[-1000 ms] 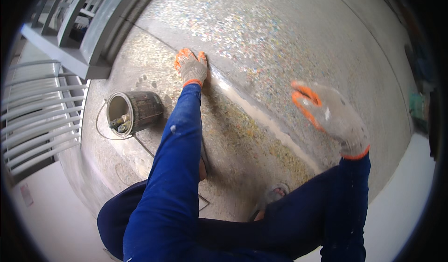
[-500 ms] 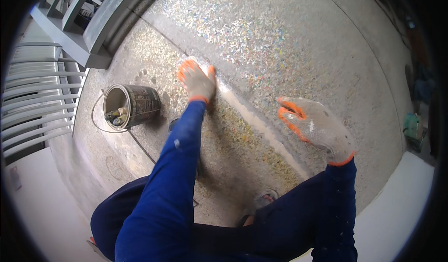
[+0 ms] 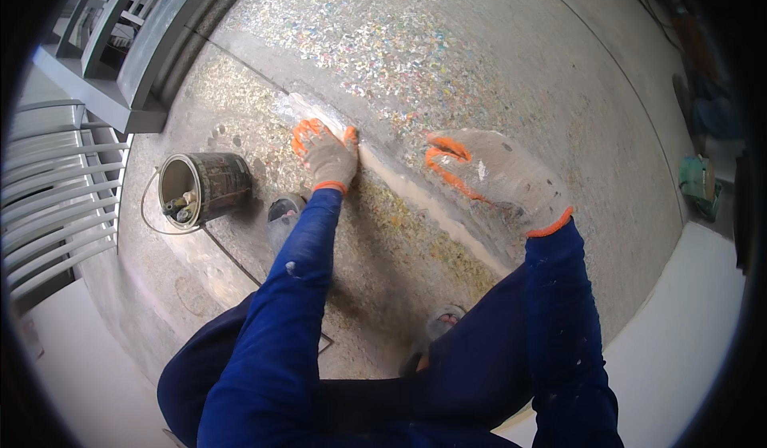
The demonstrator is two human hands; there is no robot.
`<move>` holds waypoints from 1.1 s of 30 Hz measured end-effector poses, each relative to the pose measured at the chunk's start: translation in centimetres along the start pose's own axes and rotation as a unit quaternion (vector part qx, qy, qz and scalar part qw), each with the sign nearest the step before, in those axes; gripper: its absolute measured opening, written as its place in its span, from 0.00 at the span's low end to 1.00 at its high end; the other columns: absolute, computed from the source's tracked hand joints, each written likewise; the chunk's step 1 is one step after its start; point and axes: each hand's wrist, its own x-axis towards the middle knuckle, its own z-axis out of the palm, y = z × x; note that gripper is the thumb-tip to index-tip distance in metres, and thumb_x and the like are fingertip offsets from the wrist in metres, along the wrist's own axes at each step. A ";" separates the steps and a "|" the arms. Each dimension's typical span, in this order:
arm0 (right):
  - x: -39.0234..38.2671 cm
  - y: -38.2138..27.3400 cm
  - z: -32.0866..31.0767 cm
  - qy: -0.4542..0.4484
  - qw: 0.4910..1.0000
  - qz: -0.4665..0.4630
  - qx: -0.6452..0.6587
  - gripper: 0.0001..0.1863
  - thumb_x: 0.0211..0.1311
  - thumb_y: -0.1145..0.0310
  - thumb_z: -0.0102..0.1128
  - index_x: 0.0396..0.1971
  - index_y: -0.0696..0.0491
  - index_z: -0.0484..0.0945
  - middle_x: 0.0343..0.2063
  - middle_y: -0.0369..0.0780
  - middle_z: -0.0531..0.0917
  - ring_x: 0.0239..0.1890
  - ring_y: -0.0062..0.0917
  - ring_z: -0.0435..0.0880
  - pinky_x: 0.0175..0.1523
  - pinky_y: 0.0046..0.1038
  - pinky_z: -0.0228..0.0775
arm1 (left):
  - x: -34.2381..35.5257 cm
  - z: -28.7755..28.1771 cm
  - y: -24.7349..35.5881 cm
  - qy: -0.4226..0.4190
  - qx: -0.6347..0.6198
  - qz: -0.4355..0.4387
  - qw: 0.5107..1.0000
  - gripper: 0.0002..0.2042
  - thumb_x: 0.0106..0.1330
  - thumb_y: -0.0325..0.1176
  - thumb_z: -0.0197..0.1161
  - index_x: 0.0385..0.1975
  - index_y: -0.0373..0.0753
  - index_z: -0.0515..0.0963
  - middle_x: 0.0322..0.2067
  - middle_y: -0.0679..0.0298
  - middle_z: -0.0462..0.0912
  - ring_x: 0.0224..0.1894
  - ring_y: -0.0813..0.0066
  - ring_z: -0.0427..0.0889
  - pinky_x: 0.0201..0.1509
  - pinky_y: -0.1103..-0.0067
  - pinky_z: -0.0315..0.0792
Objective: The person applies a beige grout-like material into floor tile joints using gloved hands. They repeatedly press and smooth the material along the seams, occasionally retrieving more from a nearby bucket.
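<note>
Both hands wear grey work gloves with orange palms and cuffs. My left hand (image 3: 329, 155) presses on the floor beside a pale strip of smooth filler (image 3: 423, 203), its thumb apart from the bent fingers at the strip's edge. Anything under its palm is hidden. My right hand (image 3: 507, 178) hovers to the right of the strip, fingers loosely bent, a gap between thumb and fingers, and nothing visible in it. Whitish smears mark the back of that glove. Wet-looking whitish material (image 3: 315, 112) covers the strip just beyond my left hand.
A stained metal bucket (image 3: 228, 184) lies or leans at left, its mouth toward the left, with roundish objects inside. Slatted railings (image 3: 68, 188) and a grey frame (image 3: 152, 65) border the left. The speckled concrete floor (image 3: 375, 65) has dark joints. My foot (image 3: 442, 320) is below; a green container (image 3: 697, 180) stands far right.
My left hand has drawn back slightly along the strip toward me, uncovering whitish material beyond it. My right hand has shifted left and a little farther away. The view has also moved.
</note>
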 end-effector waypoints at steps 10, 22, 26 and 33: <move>0.5 4.1 1.9 0.042 0.996 -0.055 0.049 0.26 0.74 0.60 0.66 0.68 0.51 0.78 0.55 0.45 0.88 0.53 0.28 0.89 0.54 0.30 0.81 | -3.7 2.4 -0.1 0.062 0.001 0.050 0.997 0.45 0.80 0.60 0.45 0.77 0.18 0.52 0.77 0.26 0.53 0.82 0.30 0.46 0.85 0.49 0.34; 0.6 0.6 1.2 -0.011 0.999 -0.037 -0.032 0.27 0.74 0.59 0.67 0.67 0.56 0.77 0.62 0.44 0.85 0.60 0.30 0.85 0.63 0.32 0.79 | -1.6 3.7 -0.6 0.148 0.020 0.136 0.979 0.37 0.81 0.52 0.48 0.75 0.22 0.60 0.77 0.31 0.57 0.81 0.34 0.51 0.84 0.47 0.39; 0.4 1.4 1.8 0.040 0.994 -0.097 0.020 0.27 0.72 0.62 0.69 0.67 0.56 0.78 0.61 0.44 0.85 0.60 0.30 0.86 0.64 0.31 0.79 | 2.0 2.0 -0.3 0.088 0.051 0.105 0.989 0.40 0.82 0.56 0.44 0.77 0.22 0.55 0.78 0.31 0.55 0.82 0.33 0.49 0.85 0.49 0.39; 1.5 2.8 2.5 0.080 0.979 -0.160 -0.100 0.29 0.72 0.62 0.69 0.69 0.54 0.76 0.63 0.43 0.84 0.63 0.31 0.84 0.67 0.33 0.77 | -10.6 4.6 4.3 0.002 0.102 0.199 0.975 0.43 0.82 0.59 0.41 0.79 0.22 0.51 0.80 0.32 0.49 0.84 0.37 0.43 0.86 0.51 0.32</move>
